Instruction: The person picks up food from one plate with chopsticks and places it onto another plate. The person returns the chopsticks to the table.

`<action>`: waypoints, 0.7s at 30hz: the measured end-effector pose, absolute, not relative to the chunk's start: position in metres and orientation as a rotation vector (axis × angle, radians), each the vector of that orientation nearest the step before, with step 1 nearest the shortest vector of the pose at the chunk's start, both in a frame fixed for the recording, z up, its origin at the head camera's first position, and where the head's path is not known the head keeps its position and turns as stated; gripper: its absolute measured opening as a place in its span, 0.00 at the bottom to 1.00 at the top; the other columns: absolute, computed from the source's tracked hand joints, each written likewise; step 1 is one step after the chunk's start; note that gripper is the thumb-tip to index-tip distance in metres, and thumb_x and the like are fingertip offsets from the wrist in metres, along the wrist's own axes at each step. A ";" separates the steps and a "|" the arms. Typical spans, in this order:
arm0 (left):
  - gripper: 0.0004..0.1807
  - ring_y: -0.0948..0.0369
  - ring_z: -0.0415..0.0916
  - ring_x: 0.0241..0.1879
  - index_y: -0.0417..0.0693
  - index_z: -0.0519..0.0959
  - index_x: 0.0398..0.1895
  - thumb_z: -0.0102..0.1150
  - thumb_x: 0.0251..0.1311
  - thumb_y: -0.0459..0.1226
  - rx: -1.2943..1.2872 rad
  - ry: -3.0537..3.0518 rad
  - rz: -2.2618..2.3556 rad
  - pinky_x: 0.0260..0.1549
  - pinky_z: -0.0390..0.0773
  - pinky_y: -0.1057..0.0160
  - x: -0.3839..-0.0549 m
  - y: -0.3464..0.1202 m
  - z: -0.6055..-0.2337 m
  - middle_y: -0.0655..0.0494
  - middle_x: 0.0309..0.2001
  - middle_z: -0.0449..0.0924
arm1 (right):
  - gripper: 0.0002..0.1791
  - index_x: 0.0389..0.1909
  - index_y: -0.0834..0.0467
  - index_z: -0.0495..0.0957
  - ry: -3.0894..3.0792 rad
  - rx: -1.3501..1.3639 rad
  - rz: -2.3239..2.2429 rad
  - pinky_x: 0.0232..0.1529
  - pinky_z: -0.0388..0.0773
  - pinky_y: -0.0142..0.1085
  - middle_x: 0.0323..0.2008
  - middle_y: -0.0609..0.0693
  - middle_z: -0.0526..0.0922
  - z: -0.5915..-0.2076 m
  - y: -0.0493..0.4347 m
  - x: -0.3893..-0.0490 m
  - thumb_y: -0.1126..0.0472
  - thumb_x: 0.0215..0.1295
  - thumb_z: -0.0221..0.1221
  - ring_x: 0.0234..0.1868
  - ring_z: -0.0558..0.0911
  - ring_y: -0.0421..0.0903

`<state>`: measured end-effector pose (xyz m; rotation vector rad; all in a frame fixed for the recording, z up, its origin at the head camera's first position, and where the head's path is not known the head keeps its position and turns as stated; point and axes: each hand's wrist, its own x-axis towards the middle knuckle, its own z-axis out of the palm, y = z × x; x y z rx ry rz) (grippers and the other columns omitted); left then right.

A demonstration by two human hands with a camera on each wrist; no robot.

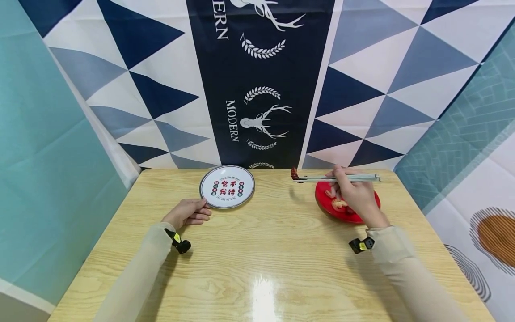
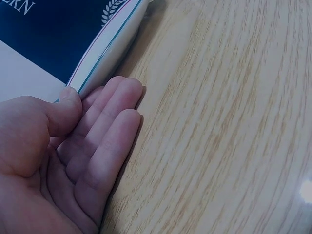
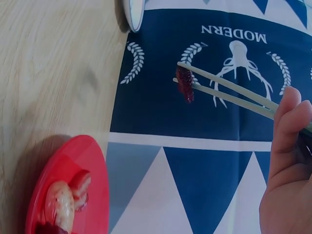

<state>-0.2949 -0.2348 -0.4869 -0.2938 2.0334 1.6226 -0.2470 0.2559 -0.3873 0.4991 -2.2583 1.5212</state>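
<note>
My left hand [image 1: 188, 213] holds the near-left rim of a white round plate [image 1: 207, 184] printed with red characters. In the left wrist view its thumb and index finger pinch the plate's edge, while the other fingers lie beside it near the wood. Over a red plate [image 1: 322, 197], my right hand [image 1: 356, 192] grips a pair of pale green chopsticks [image 3: 229, 86] pointing left. Between their tips a small dark red, glossy piece of food [image 3: 185, 84] hangs above the table. Several food pieces [image 1: 339, 205], pinkish and pale, lie in the red plate, partly hidden by the right hand.
Both plates stand at the far side of the wooden table [image 1: 257, 250], white left and red right. Behind it hangs a patterned cloth [image 1: 277, 147] with deer heads and triangles. Black wrist cameras are strapped to both sleeves.
</note>
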 end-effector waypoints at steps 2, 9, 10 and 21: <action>0.25 0.65 0.88 0.33 0.40 0.79 0.57 0.48 0.79 0.52 -0.295 2.035 1.620 0.35 0.89 0.65 -0.295 -0.235 -0.488 0.60 0.34 0.89 | 0.20 0.37 0.72 0.84 -2.246 0.515 1.542 0.14 0.78 0.28 0.17 0.65 0.80 -0.388 0.253 -0.248 0.64 0.82 0.48 0.12 0.75 0.50; 0.26 0.65 0.88 0.35 0.39 0.78 0.60 0.48 0.79 0.52 -0.249 2.026 1.626 0.37 0.89 0.66 -0.295 -0.238 -0.489 0.60 0.36 0.89 | 0.20 0.40 0.72 0.83 -2.235 0.497 1.591 0.14 0.78 0.29 0.18 0.62 0.80 -0.390 0.241 -0.252 0.61 0.82 0.50 0.12 0.76 0.47; 0.26 0.65 0.88 0.35 0.38 0.78 0.60 0.48 0.79 0.52 -0.243 2.026 1.624 0.37 0.89 0.66 -0.295 -0.238 -0.489 0.60 0.36 0.89 | 0.20 0.40 0.71 0.84 -2.234 0.498 1.594 0.15 0.79 0.29 0.18 0.61 0.81 -0.390 0.239 -0.252 0.60 0.82 0.50 0.12 0.76 0.47; 0.26 0.66 0.88 0.35 0.39 0.78 0.60 0.48 0.79 0.52 -0.228 2.030 1.617 0.37 0.89 0.66 -0.295 -0.238 -0.488 0.60 0.36 0.89 | 0.18 0.39 0.73 0.83 -2.250 0.494 1.622 0.18 0.81 0.26 0.20 0.53 0.83 -0.378 0.219 -0.248 0.63 0.81 0.52 0.14 0.79 0.45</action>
